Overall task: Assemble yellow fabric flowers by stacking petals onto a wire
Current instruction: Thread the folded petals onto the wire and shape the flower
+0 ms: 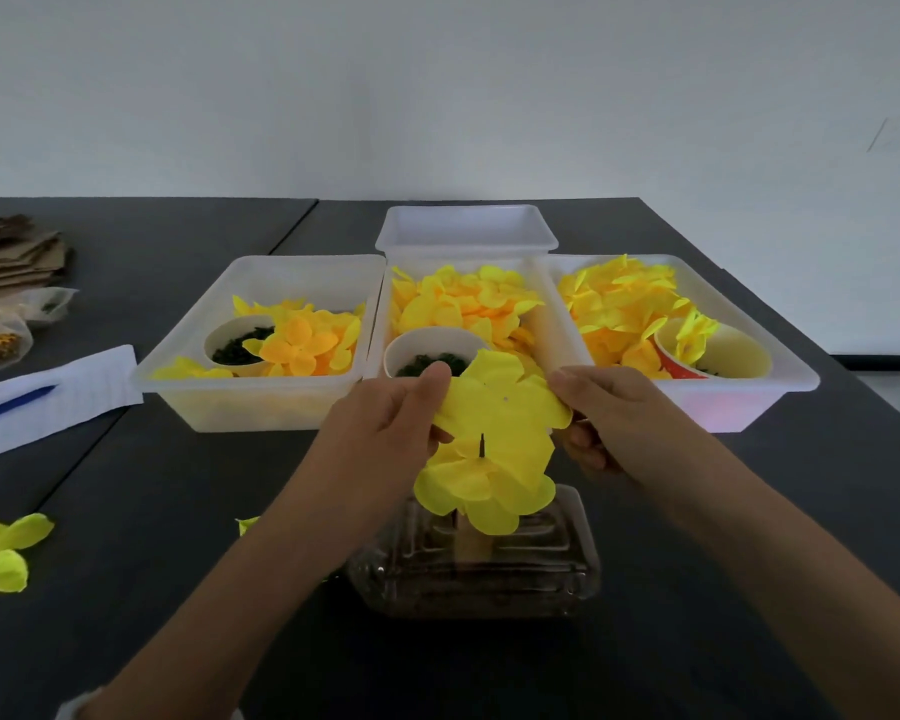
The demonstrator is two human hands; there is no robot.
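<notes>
1. Petal layer [505, 402]: large, yellow, held over the clear plastic stand [474, 569] at table centre; face tilted toward the camera, small centre hole visible, broad span running left to right between the hands.
2. Wire [482, 445]: dark, upright, long axis vertical, tip pointing up just under the held layer.
3. Stacked petals [481, 493]: already threaded lower on the wire, above the stand.
4. Left hand [385, 433]: pinching the layer's left edge.
5. Right hand [606, 418]: pinching its right edge.
6. Three white trays [261, 402] of yellow petals: just behind.
</notes>
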